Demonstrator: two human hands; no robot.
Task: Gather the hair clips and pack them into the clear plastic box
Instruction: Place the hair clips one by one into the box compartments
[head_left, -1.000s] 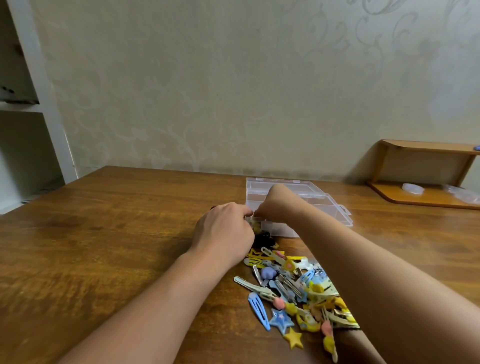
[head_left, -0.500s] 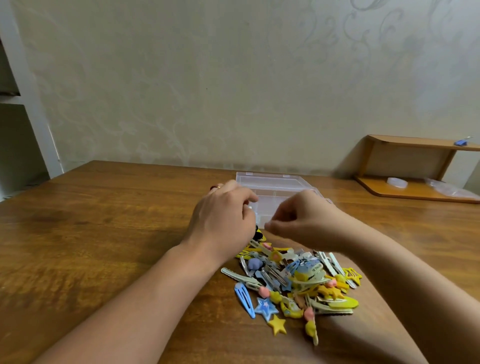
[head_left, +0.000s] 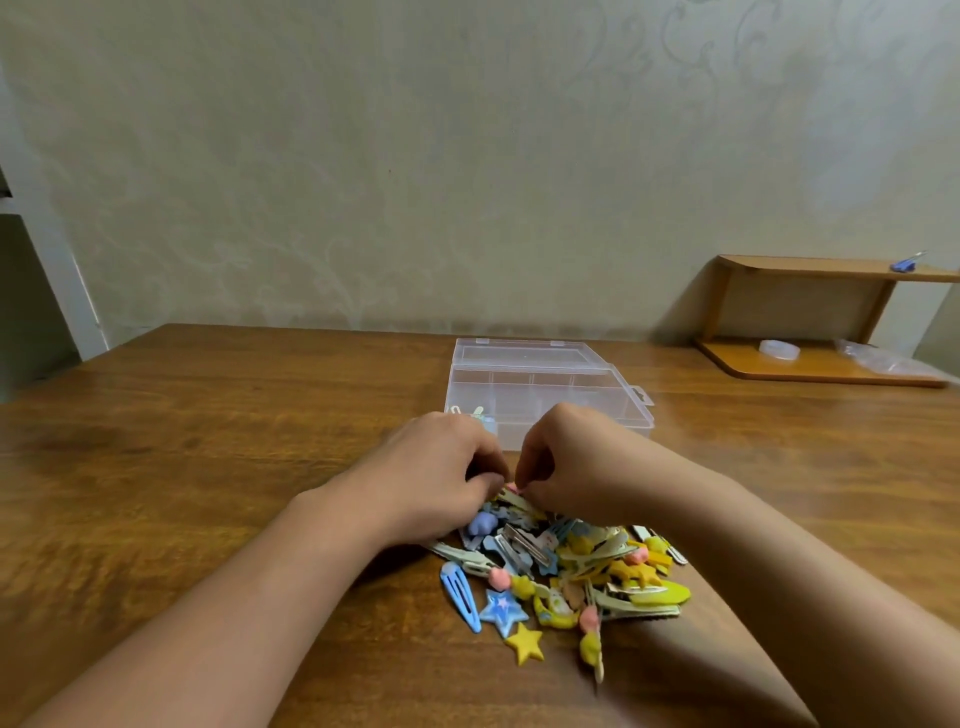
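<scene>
Head view puts your two hands at the far edge of the pile of hair clips (head_left: 563, 569), which lies on the wooden table (head_left: 208, 467) just near of the clear plastic box (head_left: 545, 389). Your left hand (head_left: 436, 478) has its fingers curled down into the pile's far left corner; what they hold, if anything, is hidden under the knuckles, so I cannot tell. Your right hand (head_left: 571, 462) pinches thumb and forefinger together on a small pink-tipped clip (head_left: 511, 487) at the pile's top.

These clips look light and stiff, thin metal with small moulded charms, and they lie tangled, so lifting one will likely drag its neighbours. Take each by the flat metal leg rather than the charm, which could slip or snap off. The loose ones at the near edge, the blue snap clip (head_left: 460, 592) and the yellow star (head_left: 524, 643), should come away cleanly.

The box stands open, lid laid back flat on the far side, its inside split by dividers. In the near left compartment a few pale clips (head_left: 467, 413) show above your left hand; the other compartments in view look bare. Most of the packing is not yet done.
</scene>
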